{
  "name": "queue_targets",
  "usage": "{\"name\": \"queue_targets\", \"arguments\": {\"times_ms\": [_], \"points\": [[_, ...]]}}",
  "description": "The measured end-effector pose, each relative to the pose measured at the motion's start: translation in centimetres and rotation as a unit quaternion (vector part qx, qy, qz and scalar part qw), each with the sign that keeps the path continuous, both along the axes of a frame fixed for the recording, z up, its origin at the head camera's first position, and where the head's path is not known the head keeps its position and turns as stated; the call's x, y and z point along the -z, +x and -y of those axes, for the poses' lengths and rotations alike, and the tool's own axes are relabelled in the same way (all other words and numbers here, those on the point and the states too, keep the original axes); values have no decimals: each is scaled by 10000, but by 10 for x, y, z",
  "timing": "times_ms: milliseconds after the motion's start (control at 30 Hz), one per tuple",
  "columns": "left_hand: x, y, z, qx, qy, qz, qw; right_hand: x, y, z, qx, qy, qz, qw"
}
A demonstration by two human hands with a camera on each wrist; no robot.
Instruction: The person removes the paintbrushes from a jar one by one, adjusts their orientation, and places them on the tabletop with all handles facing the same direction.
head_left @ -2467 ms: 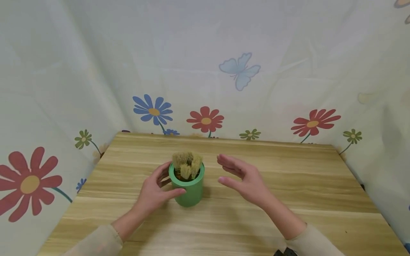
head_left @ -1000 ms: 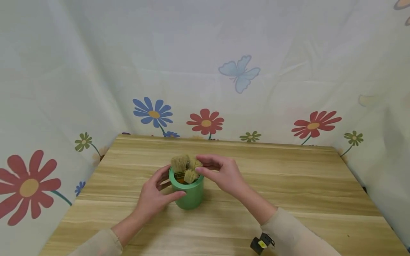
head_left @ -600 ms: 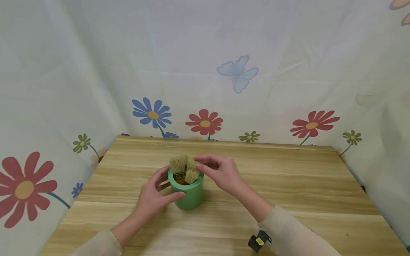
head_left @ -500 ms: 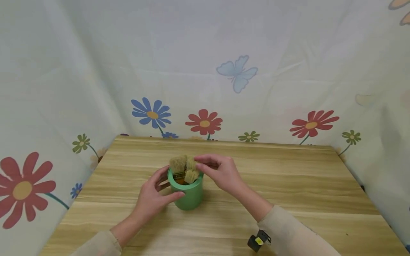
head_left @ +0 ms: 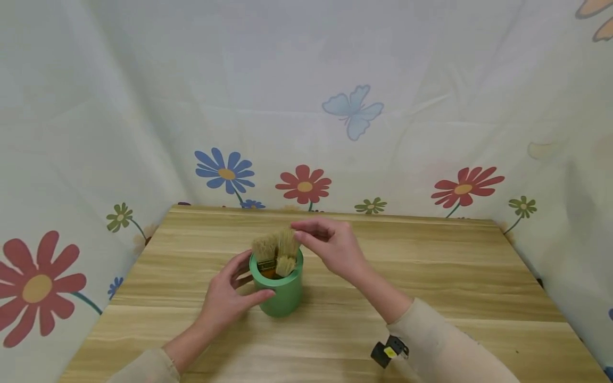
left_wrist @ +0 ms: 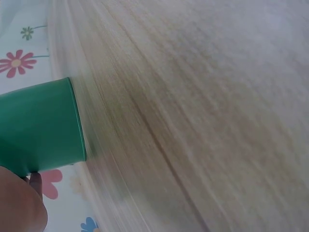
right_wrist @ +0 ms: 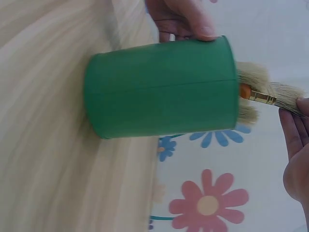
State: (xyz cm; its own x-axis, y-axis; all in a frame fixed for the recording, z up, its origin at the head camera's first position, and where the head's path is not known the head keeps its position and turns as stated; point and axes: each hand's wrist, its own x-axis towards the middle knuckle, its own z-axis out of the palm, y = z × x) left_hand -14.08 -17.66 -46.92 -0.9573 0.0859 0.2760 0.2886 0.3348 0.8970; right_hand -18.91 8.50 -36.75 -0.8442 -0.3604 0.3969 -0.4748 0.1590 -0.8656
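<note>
A green cup (head_left: 281,298) stands upright on the wooden table with several paintbrushes in it, bristles up. My left hand (head_left: 226,295) holds the cup from its left side, thumb on the front near the rim and fingers round the back. With thumb and fingertips, my right hand (head_left: 335,247) pinches the pale bristles of one paintbrush (head_left: 288,243). That brush rises above the others; its metal band (right_wrist: 263,97) and a bit of orange handle show past the rim in the right wrist view. The lower handles are hidden inside the cup.
Around the cup spreads the wood-grain table (head_left: 431,276). Behind it hangs a white cloth (head_left: 268,80) printed with flowers and a butterfly. A small black device (head_left: 390,351) with a yellow mark is at the right sleeve.
My right hand has come left from beside the cup, pinched a paintbrush by its bristles and drawn it up a little. My left hand keeps its hold on the cup.
</note>
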Motion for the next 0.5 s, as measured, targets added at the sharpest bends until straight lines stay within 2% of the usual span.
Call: {"name": "queue_targets", "arguments": {"times_ms": [367, 500], "points": [[-1, 1, -3, 3, 67, 61, 10000, -40, -10, -20, -58, -713, -453, 9964], [0, 1, -2, -42, 21, 28, 10000, -51, -17, -33, 74, -1013, -364, 9942]]}}
